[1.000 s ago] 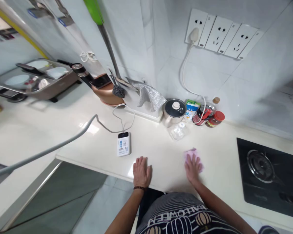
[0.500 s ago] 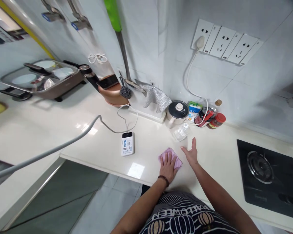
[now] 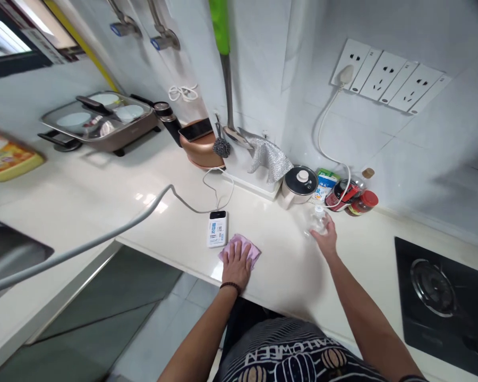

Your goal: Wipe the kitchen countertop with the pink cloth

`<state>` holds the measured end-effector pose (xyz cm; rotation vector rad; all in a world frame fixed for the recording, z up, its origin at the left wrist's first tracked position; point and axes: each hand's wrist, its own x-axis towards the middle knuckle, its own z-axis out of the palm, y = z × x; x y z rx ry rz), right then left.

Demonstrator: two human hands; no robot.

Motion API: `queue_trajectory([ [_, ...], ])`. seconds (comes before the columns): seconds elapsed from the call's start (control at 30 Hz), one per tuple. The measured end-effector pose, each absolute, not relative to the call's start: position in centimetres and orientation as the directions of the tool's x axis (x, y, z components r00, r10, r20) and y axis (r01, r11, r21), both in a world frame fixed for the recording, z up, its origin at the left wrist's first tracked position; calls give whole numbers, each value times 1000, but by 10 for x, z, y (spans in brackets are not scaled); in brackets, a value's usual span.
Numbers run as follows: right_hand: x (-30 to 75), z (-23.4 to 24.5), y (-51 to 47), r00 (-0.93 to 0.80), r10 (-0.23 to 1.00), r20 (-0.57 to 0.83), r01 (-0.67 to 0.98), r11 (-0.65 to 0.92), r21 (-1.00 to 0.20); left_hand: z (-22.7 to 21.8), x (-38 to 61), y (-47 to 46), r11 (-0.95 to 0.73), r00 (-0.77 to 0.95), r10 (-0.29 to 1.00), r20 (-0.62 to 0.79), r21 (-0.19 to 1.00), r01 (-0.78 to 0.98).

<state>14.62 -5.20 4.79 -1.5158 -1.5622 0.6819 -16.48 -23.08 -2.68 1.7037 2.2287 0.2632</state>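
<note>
My left hand point(image 3: 236, 264) lies flat, fingers spread, on a folded pink-purple cloth point(image 3: 253, 251) on the white countertop point(image 3: 279, 270). Just behind the cloth, to its left, is a white power bank point(image 3: 217, 231) with a cable in its far end. My right hand point(image 3: 327, 239) has its thumb and fingers around a small clear bottle point(image 3: 317, 223) with a white cap, which leans on the counter. Parts of the bottle are hidden by the fingers. Behind it stands a small cream pot point(image 3: 297, 185) with a dark glass lid.
Beside the pot are a red-lidded jar point(image 3: 362, 203) and a blue-green packet point(image 3: 325, 184). A black stove point(image 3: 438, 297) is on the right. A grey hose point(image 3: 103, 240) crosses the left counter towards the sink point(image 3: 11, 254). An electric pan point(image 3: 99, 123) stands further back.
My left hand and the cloth have slid left towards the power bank. My right hand, earlier apart from the bottle, has reached forward and closed around it. The view has shifted.
</note>
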Motion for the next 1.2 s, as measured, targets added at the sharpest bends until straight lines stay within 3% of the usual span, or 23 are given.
queue_trajectory([
  [0.13, 225, 54, -91, -156, 972, 176, 847, 224, -482, -28, -163, -229, 296, -260, 954, -150, 322, 899],
  [0.23, 259, 52, -122, -254, 965, 59, 943, 261, -206, -27, -159, -226, 324, -289, 945, -155, 305, 895],
  [0.3, 268, 47, -138, -269, 963, -16, 958, 266, -105, -25, -156, -223, 344, -306, 937, -167, 297, 891],
  [0.4, 271, 40, -152, -250, 965, -80, 968, 246, -57, -21, -151, -220, 393, -351, 917, -189, 284, 874],
  [0.57, 285, 40, -160, -207, 976, -65, 967, 194, -166, -18, -145, -216, 430, -393, 901, -181, 267, 863],
  [0.77, 325, 57, -162, -70, 990, 122, 835, 125, -536, -17, -108, -200, 363, -319, 928, -190, 276, 890],
  [0.87, 346, 59, -167, 165, 979, 123, 652, -14, -758, -19, -53, -198, 155, -96, 977, -190, 325, 933],
  [0.93, 359, 57, -174, 296, 952, 79, 529, -94, -843, -22, -4, -204, -60, 143, 972, -186, 392, 918],
  [1.07, 377, 50, -190, 431, 900, 62, 436, -148, -888, -32, 88, -224, -480, 622, 775, -111, 535, 695],
  [1.2, 383, 40, -200, 457, 884, 94, 451, -139, -882, -37, 129, -207, -562, 697, 716, -46, 554, 614],
])
